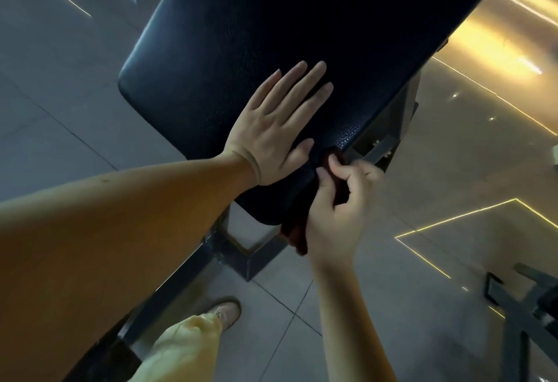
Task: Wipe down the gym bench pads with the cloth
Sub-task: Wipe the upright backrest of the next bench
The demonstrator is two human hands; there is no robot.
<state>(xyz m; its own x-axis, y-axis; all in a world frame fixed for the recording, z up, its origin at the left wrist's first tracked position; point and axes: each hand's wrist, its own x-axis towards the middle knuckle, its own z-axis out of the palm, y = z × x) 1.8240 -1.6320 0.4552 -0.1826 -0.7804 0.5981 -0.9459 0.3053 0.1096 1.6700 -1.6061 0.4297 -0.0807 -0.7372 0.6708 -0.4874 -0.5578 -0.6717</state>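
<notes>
A black textured bench pad (pixel 271 34) runs from the top of the view down to the middle. My left hand (pixel 274 128) lies flat on its near end with the fingers straight and spread. My right hand (pixel 338 200) grips a dark red cloth (pixel 339 182) against the pad's right side edge near the lower corner. Most of the cloth is hidden by my fingers and palm; a fold of it (pixel 297 238) hangs below the hand.
The bench's dark metal frame (pixel 241 249) stands under the pad on a grey tiled floor. Another piece of dark metal equipment (pixel 525 306) sits at the lower right. My leg and shoe (pixel 226 310) are by the frame. Bright light strips reflect on the floor at right.
</notes>
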